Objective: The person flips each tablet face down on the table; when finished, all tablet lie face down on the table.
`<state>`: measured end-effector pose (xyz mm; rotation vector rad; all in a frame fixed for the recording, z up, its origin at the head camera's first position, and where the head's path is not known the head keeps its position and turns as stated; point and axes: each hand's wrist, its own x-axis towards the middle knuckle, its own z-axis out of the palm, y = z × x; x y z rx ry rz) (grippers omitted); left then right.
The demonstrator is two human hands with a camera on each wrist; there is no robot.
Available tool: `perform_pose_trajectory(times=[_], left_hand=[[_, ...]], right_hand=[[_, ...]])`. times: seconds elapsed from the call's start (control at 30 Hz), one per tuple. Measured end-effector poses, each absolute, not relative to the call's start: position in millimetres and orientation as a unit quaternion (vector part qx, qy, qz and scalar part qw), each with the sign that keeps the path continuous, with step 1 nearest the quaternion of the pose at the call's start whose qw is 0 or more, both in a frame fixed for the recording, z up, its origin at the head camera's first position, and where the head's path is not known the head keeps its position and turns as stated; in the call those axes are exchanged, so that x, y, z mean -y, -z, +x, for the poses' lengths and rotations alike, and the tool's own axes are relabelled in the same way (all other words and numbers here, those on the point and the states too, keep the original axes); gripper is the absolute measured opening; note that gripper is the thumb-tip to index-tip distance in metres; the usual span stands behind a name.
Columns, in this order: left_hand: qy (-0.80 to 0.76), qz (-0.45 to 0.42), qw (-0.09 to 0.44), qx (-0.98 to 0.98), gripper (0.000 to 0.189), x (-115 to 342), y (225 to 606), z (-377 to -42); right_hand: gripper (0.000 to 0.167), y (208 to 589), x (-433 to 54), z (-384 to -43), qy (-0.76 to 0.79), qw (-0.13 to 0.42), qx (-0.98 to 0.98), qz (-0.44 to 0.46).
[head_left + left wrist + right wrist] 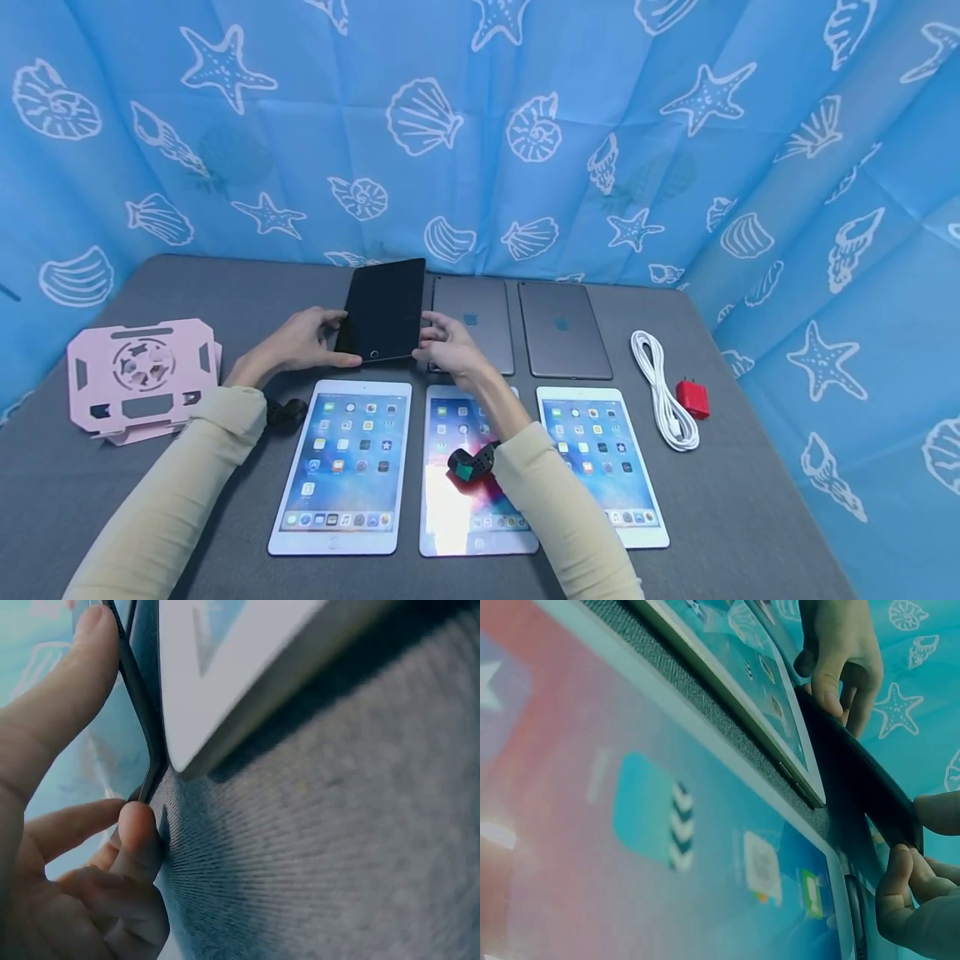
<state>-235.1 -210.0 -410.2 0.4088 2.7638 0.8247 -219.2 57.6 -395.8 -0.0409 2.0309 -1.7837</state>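
Black tablet (386,308) aslant between both hands (298,342) (454,347)

pink stand (120,392) | bundled white cable (663,396) | red charger (693,399) | blue curtain (480,183)

On the table (742,517), the left front tablet (341,467), middle front tablet (450,508) and right front tablet (600,450) lie in a row. Behind the middle one lies the middle back tablet (472,325), with the right back tablet (566,333) just beside it. The held tablet (386,312) is left of these, between the left hand (300,337) and right hand (450,350). The stand (183,367) lies far left; right of all tablets lies the cable (660,392), then the charger (692,400)
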Motion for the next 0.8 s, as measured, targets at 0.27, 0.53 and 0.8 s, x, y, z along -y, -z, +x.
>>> perform_pose_trajectory(times=[0.27,0.53,0.8], left_hand=[[-0.28,0.138,0.141,-0.94,0.095,203,401,-236],[-0.256,0.147,0.157,-0.942,0.091,193,394,-239],[-0.261,0.147,0.187,-0.935,0.089,181,390,-240]], right_hand=[[0.072,397,-61,-218,0.647,0.201,-0.734,-0.054],[0.072,390,-66,-215,0.665,0.188,-0.72,-0.07],[0.071,380,-71,-214,0.675,0.176,-0.711,-0.088]])
